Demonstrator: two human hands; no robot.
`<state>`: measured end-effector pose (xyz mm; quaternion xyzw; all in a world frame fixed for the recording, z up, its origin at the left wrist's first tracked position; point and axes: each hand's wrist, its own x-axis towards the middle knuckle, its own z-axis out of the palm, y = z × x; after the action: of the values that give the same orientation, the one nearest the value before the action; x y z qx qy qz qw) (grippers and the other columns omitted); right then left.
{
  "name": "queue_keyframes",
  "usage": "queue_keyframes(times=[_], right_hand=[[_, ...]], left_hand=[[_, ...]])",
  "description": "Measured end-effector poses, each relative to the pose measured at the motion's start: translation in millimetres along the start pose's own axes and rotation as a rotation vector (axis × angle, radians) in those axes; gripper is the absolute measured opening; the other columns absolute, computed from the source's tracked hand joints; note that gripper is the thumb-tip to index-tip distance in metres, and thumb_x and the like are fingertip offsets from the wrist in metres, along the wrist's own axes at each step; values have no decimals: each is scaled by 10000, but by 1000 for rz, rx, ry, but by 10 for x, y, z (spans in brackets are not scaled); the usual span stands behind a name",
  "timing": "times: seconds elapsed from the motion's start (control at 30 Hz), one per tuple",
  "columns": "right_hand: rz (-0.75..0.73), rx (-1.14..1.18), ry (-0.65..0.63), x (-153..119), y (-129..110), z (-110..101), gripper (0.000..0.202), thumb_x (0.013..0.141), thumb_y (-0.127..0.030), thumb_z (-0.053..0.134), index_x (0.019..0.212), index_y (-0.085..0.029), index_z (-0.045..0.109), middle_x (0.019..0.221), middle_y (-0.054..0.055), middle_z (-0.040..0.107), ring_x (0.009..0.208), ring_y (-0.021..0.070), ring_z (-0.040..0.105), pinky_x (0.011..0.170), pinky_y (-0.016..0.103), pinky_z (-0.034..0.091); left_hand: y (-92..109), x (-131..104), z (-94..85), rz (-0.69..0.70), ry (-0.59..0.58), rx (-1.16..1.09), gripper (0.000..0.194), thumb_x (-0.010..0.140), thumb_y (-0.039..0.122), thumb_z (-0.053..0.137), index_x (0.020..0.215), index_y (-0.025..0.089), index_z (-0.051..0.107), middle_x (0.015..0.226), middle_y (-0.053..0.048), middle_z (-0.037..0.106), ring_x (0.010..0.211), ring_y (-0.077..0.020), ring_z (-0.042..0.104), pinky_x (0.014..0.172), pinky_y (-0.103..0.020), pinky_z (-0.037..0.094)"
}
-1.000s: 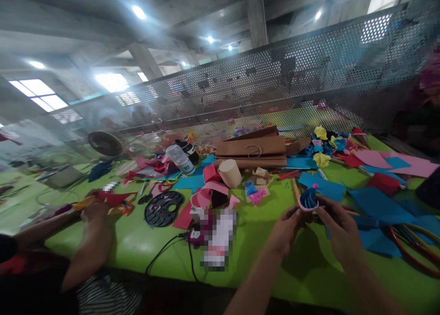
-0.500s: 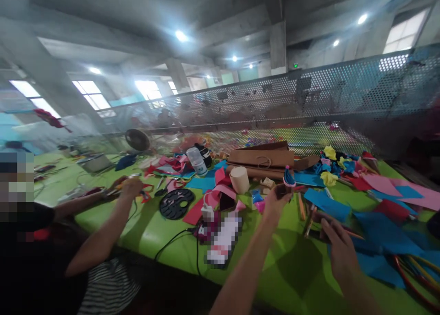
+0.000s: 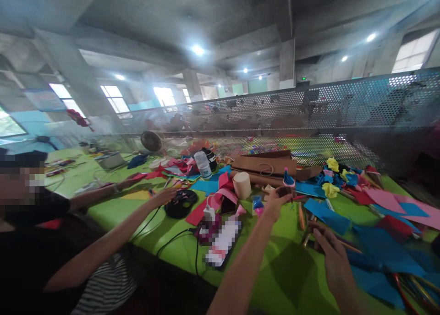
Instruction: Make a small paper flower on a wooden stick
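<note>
At 4 o'clock, L hand's (image 3: 274, 204) fingers hide the lower part of the blue cone (image 3: 288, 178). R hand (image 3: 332, 244), further out same way, is a bit blurred; can't tell if its fingertips touch the thin sticks (image 3: 306, 236). Both forearms run off the btm edge. Phone (image 3: 222, 245) at 6 o'clock: screen pixelated, unreadable. At 9, co-worker's (image 3: 37, 255) head is pixelated & cut by L edge; their nearer hand (image 3: 167, 196) covers pt of the black tray (image 3: 181, 206), 7–8 o'clock. Cords (image 3: 414, 290), 4 o'clock, cut off at btm. Stuff behind the mesh panel (image 3: 326, 106), 2 o'clock: too blurry to ID.
</note>
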<state>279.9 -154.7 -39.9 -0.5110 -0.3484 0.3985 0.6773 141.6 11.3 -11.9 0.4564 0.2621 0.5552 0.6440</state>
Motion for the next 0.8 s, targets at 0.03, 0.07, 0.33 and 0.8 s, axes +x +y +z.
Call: queue_keyframes(times=[0.03, 0.07, 0.33, 0.8], right_hand=[[6, 16, -27, 28, -66, 19, 383, 733, -550, 832, 1007, -282, 836, 1096, 48, 804, 1002, 288, 718, 721, 326, 582], [7, 29, -56, 71, -148, 42, 397, 734, -547, 834, 1023, -276, 834, 1084, 54, 808, 1009, 294, 722, 740, 338, 587], [-121, -185, -126, 710, -603, 306, 458, 756, -590, 790, 1023, -219, 802, 861, 47, 776, 634, 176, 619, 517, 274, 447], [-131, -395, -248, 962, -34, 199, 492, 675, -612, 832, 940, -199, 797, 913, 81, 823, 856, 293, 734, 808, 428, 559]], left_hand=[[-25, -20, -7, -23, -16, -15, 567, 521, 365, 996, 995, 140, 779, 985, -96, 803, 920, -218, 718, 911, -356, 529], [-49, -37, -14, -45, -33, -33, 585, 522, 378, 998, 1009, 140, 776, 997, -106, 801, 911, -225, 723, 889, -360, 536], [-110, -95, -55, -138, -131, -139, 605, 528, 372, 1008, 1042, 164, 765, 1028, -98, 780, 918, -223, 729, 850, -345, 539], [-78, -197, -29, -144, -221, -96, 525, 559, 314, 995, 1026, 161, 810, 1047, -98, 787, 1029, -242, 705, 1053, -402, 474]])
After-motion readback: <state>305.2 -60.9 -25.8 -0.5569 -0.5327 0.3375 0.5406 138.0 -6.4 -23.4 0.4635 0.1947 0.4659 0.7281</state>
